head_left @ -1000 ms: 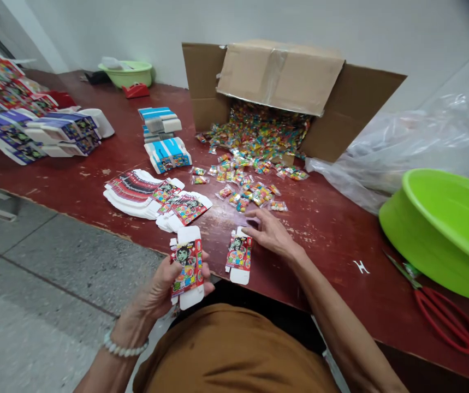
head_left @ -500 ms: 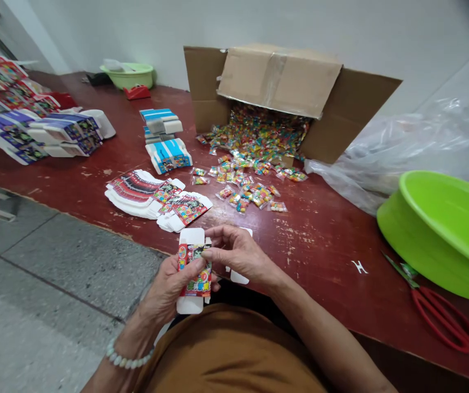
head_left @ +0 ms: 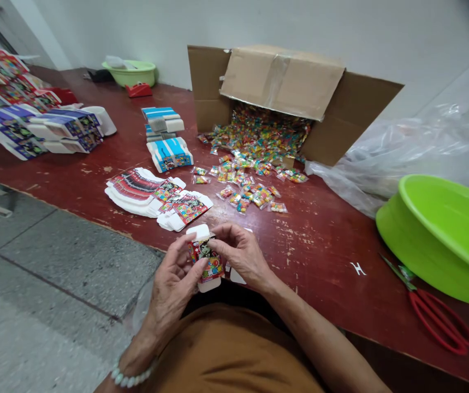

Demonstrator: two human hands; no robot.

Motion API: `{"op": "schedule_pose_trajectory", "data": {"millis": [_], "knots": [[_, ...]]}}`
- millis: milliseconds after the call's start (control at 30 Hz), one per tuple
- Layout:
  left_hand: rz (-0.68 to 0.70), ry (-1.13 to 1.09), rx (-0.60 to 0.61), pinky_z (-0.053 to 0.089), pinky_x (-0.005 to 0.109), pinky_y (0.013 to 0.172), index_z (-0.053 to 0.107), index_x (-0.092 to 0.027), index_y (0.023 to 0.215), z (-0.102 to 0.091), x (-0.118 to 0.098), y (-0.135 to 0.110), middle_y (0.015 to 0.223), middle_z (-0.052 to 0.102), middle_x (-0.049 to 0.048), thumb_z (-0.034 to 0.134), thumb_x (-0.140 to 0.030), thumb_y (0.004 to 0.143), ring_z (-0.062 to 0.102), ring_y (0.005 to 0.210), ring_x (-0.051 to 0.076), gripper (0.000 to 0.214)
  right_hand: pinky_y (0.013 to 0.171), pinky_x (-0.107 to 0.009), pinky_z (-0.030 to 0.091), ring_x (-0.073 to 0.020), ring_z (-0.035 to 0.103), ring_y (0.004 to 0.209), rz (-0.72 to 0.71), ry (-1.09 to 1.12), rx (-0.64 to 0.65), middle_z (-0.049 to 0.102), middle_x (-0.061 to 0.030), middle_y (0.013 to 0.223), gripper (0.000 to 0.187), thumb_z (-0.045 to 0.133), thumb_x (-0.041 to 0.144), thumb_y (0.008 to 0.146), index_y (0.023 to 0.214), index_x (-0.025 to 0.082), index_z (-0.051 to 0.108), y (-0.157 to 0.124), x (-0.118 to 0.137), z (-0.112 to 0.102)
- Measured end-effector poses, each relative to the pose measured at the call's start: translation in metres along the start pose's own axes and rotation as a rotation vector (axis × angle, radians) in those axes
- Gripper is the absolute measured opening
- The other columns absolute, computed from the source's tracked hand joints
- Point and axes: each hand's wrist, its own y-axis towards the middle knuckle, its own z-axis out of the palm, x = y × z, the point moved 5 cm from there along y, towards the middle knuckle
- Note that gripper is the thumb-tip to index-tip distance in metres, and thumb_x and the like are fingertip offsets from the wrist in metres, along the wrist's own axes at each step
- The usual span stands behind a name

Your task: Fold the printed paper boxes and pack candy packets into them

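Observation:
A small printed candy box (head_left: 208,255), red with bright fruit pictures, is held between my two hands near the table's front edge. White end flaps stick out at its top and bottom. My left hand (head_left: 180,273) grips it along the left side, thumb on the front. With thumb and fingers, my right hand (head_left: 240,252) pinches its upper right edge. Just beyond lies a fanned stack of flattened red boxes (head_left: 136,191). White card pieces (head_left: 237,275) show partly behind my right hand.
Wrapped candies (head_left: 254,194) spill from a cardboard carton (head_left: 281,82) on the red table (head_left: 300,256). Blue boxes (head_left: 171,154) and purple boxes (head_left: 66,124) stand left. At right are a green basin (head_left: 422,245), red-handled scissors (head_left: 439,319) and clear plastic (head_left: 414,147).
The candy box has tilted and risen slightly to the right. My left fingers have shifted up to its upper left edge; my right hand stays at its top right.

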Motion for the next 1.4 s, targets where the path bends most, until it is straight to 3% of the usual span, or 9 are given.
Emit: {"op": "schedule_pose_trajectory", "data": {"millis": [167,300,567,767,900,1033,1167,1300,1400], "knots": [[-0.089,-0.006,0.044,0.059,0.025,0.065,0.067,-0.019,0.104,-0.007,0.003,0.008,0.087,0.078,0.0034,0.086,-0.046,0.074,0.072,0.072,0.018,0.044,0.051,-0.023,0.041,-0.0093,0.052,0.053,0.224,0.041,0.100,0.062,0.0032,0.065,0.044,0.086,0.056,0.068,0.079,0.018,0.066,-0.002,-0.011,-0.004],[-0.078,0.037,0.039,0.056,0.025,0.063,0.069,-0.020,0.104,-0.011,0.005,0.011,0.082,0.075,0.0011,0.083,-0.049,0.077,0.068,0.069,0.018,0.042,0.049,-0.021,0.040,-0.0070,0.049,0.048,0.371,0.121,0.150,0.062,0.0037,0.059,0.055,0.094,0.056,0.053,0.076,0.016,0.065,0.000,-0.020,-0.006],[-0.009,0.196,0.090,0.053,0.025,0.067,0.067,-0.023,0.101,-0.011,0.003,-0.001,0.088,0.074,0.0011,0.072,-0.043,0.087,0.067,0.075,0.019,0.025,0.054,-0.023,0.041,-0.0099,0.051,0.057,0.174,-0.073,0.024,0.063,0.0020,0.065,0.039,0.085,0.052,0.070,0.077,0.017,0.069,-0.005,-0.007,-0.003],[-0.045,0.212,0.134,0.046,0.023,0.061,0.062,-0.021,0.097,-0.015,0.003,-0.003,0.078,0.062,-0.0016,0.060,-0.045,0.094,0.055,0.066,0.015,0.024,0.051,-0.024,0.037,-0.0099,0.048,0.053,0.298,-0.086,0.149,0.062,0.0011,0.063,0.044,0.082,0.057,0.074,0.083,0.015,0.073,-0.010,-0.021,-0.002],[0.030,0.315,0.155,0.040,0.023,0.060,0.061,-0.021,0.095,-0.017,0.000,-0.001,0.076,0.055,-0.0032,0.054,-0.043,0.097,0.048,0.065,0.013,0.023,0.050,-0.024,0.043,-0.0113,0.054,0.052,0.379,0.018,0.095,0.063,0.0010,0.064,0.047,0.093,0.050,0.062,0.087,0.016,0.072,-0.005,-0.034,-0.005],[0.117,0.354,0.185,0.044,0.026,0.071,0.063,-0.020,0.097,-0.013,-0.005,-0.002,0.084,0.062,0.0007,0.053,-0.038,0.098,0.054,0.076,0.015,0.020,0.053,-0.028,0.053,-0.0159,0.065,0.058,0.402,0.088,0.034,0.072,-0.0015,0.079,0.066,0.100,0.037,0.051,0.109,0.021,0.071,-0.002,-0.033,-0.006],[0.087,0.154,0.175,0.044,0.026,0.073,0.061,-0.020,0.101,-0.012,-0.002,-0.002,0.087,0.066,0.0020,0.061,-0.046,0.095,0.057,0.078,0.015,0.028,0.049,-0.029,0.051,-0.0175,0.064,0.054,0.412,0.003,0.101,0.072,-0.0055,0.071,0.048,0.098,0.041,0.056,0.092,0.017,0.076,-0.002,-0.031,-0.009],[-0.074,-0.198,0.086,0.046,0.024,0.065,0.048,-0.023,0.111,-0.013,0.012,-0.003,0.083,0.065,-0.0013,0.080,-0.057,0.078,0.060,0.067,0.013,0.057,0.046,-0.031,0.050,-0.0184,0.061,0.051,0.299,-0.103,0.076,0.072,-0.0066,0.068,0.040,0.095,0.047,0.060,0.082,0.020,0.076,-0.001,-0.029,-0.013],[-0.204,-0.285,0.202,0.048,0.024,0.051,0.051,-0.022,0.109,-0.004,0.021,-0.005,0.081,0.068,0.0013,0.067,-0.068,0.083,0.062,0.056,0.014,0.055,0.045,-0.032,0.050,-0.0191,0.061,0.051,0.161,-0.150,0.098,0.070,-0.0068,0.070,0.035,0.091,0.051,0.066,0.081,0.023,0.076,-0.001,-0.023,-0.007]]}}
